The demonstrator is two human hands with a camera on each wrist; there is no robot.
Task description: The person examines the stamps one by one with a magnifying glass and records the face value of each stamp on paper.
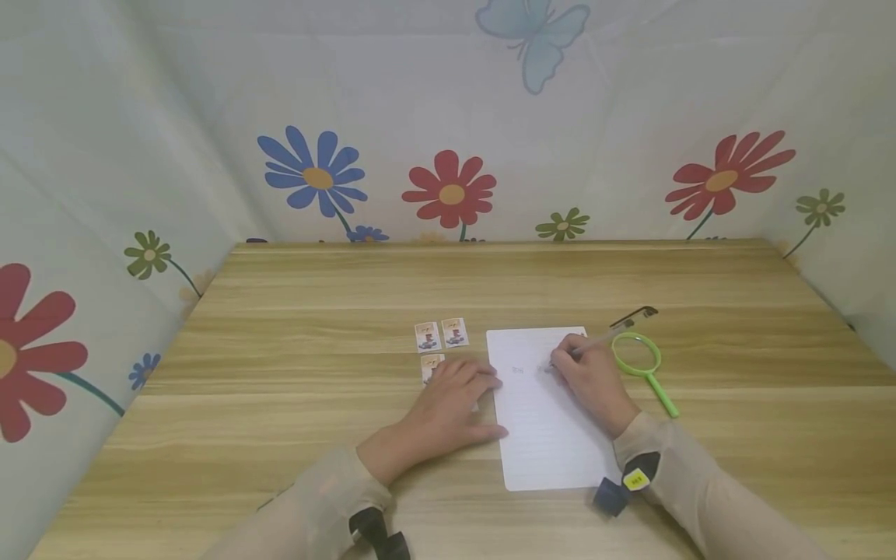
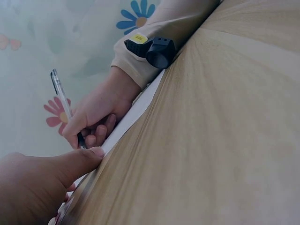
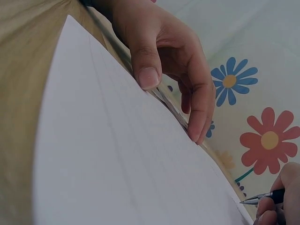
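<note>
A white lined sheet of paper lies on the wooden table, with a few small dark marks near its top left. My right hand rests on the sheet and grips a clear-barrelled pen with a dark grip. In the right wrist view the pen's metal tip is right at the paper's surface. My left hand lies spread at the sheet's left edge, its thumb and fingertips on the border. Partly under that hand is one of several small picture cards.
A green magnifying glass lies to the right of the sheet, close to my right forearm. Other cards lie just beyond my left hand. Behind the table hangs a white curtain printed with flowers and a butterfly.
</note>
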